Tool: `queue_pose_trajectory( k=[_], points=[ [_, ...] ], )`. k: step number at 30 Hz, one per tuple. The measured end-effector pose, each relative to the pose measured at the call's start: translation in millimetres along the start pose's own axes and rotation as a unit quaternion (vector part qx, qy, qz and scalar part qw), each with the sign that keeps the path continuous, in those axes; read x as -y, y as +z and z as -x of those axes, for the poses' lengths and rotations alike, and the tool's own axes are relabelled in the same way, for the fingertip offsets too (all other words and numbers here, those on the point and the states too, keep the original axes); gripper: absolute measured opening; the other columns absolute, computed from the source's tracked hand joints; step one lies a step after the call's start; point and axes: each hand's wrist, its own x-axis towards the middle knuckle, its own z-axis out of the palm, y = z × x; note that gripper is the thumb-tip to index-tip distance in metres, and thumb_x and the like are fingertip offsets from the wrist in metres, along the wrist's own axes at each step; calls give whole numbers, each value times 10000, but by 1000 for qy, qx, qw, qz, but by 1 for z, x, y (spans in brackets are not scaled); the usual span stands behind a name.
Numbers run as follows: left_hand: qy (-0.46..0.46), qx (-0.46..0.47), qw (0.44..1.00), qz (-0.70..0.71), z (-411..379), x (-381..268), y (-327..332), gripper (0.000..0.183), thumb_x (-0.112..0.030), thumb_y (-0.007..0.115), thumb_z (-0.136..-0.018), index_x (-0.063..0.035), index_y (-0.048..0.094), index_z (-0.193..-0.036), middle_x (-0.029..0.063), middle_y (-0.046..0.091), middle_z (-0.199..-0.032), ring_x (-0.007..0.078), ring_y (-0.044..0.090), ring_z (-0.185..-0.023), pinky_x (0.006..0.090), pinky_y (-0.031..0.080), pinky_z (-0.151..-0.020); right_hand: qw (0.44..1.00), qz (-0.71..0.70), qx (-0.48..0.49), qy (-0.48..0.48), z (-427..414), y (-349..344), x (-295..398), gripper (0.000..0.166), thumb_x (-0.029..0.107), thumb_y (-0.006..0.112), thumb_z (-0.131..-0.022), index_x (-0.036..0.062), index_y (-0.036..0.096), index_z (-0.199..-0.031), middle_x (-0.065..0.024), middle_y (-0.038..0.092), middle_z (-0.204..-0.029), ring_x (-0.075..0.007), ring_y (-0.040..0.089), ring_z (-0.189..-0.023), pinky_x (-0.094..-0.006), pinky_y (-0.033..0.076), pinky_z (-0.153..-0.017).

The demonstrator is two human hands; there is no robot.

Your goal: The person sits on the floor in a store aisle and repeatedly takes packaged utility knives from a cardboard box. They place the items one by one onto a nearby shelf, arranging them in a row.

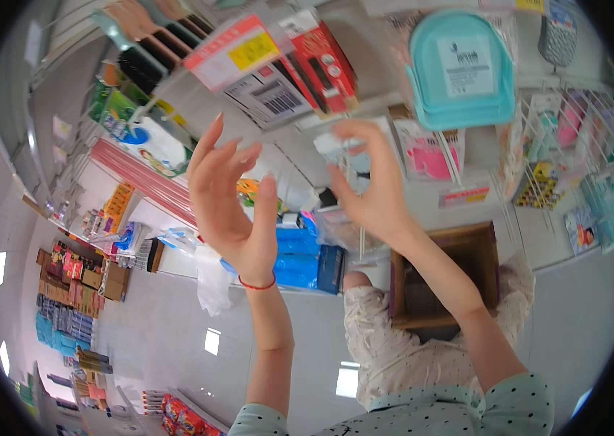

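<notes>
My left hand (233, 210), with a red cord at the wrist, is raised with its fingers apart and holds nothing. To its right, my right hand (375, 185) is up by the shelf panel, thumb and forefinger curled apart over a metal display hook; whether it touches the hook or the pale package behind it cannot be told. Above the hands hang red carded packages (324, 65) beside a price sign (233, 54). A turquoise plastic container (462, 71) hangs at the upper right, with a pink item in a clear pouch (429, 155) below it.
An open cardboard box (446, 234) stands between my knees. Blue boxes (299, 259) sit on the low shelf, beside a white plastic bag (214, 286). Hair brushes (143, 62) hang at the upper left. Wire baskets (585, 120) with small goods project at the right. Stacked goods stand across the aisle.
</notes>
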Motion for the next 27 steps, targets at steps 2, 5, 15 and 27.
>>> queue_pose_trajectory(
  k=[2, 5, 15, 27],
  points=[
    [1, 15, 1000, -6, 24, 3, 1, 412, 43, 613, -751, -9, 490, -1141, 205, 515, -1213, 252, 613, -921, 334, 482, -832, 984, -40, 176, -6, 24, -33, 14, 283, -7, 631, -732, 29, 538, -997, -120, 605, -959, -268, 604, -875, -350, 475, -752],
    [-34, 159, 987, -7, 70, 10, -6, 387, 64, 605, -750, 12, 505, -1120, 172, 600, -1063, 228, 627, -849, 308, 487, -789, 897, -145, 381, 169, 55, -90, 37, 136, -5, 651, -762, 24, 644, -895, -66, 668, -839, -164, 631, -691, -257, 482, -583],
    [-351, 638, 675, -119, 289, 63, -10, 648, -278, 607, -836, 53, 346, -1327, 261, 566, -1117, 380, 563, -1005, 390, 437, -890, 580, 357, 557, 475, 262, -258, -102, 448, 364, 671, -743, -33, 633, -946, -221, 639, -958, -372, 606, -922, -409, 487, -787],
    [-448, 341, 814, -143, 421, 87, 67, 546, -212, 544, -871, 5, 293, -1305, 293, 597, -969, 458, 580, -863, 481, 464, -705, 524, 293, 600, 529, 335, -225, -191, 454, 347, 645, -762, -47, 633, -987, -226, 633, -990, -347, 606, -932, -418, 476, -787]
  ],
)
